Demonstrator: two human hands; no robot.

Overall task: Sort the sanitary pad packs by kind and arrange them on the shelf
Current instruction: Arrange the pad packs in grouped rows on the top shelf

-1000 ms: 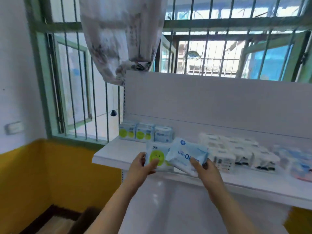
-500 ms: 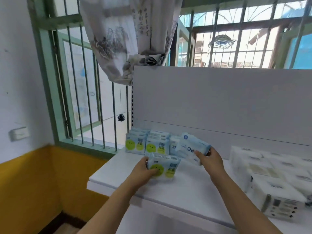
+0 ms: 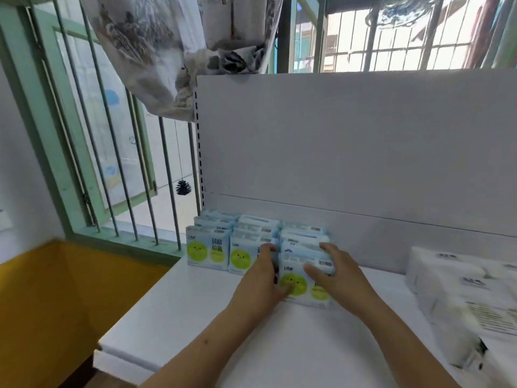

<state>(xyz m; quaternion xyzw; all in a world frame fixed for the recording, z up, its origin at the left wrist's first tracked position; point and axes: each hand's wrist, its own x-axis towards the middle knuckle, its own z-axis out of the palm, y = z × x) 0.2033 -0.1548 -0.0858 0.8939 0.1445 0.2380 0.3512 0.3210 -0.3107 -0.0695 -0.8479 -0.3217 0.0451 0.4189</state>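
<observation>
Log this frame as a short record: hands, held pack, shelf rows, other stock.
left hand: grips the left side of the front pack
right hand: grips the top right of the same pack
front pack: light blue, green circles, upright on the shelf, at the front of the right-hand row
rows: three rows of blue packs against the back panel
white packs: stacked to the right, blurred

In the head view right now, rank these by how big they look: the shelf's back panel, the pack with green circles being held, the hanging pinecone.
1. Back panel, by far the largest.
2. Held pack, partly covered by the left hand and right hand.
3. Pinecone, smallest, though it hangs farther away.
</observation>
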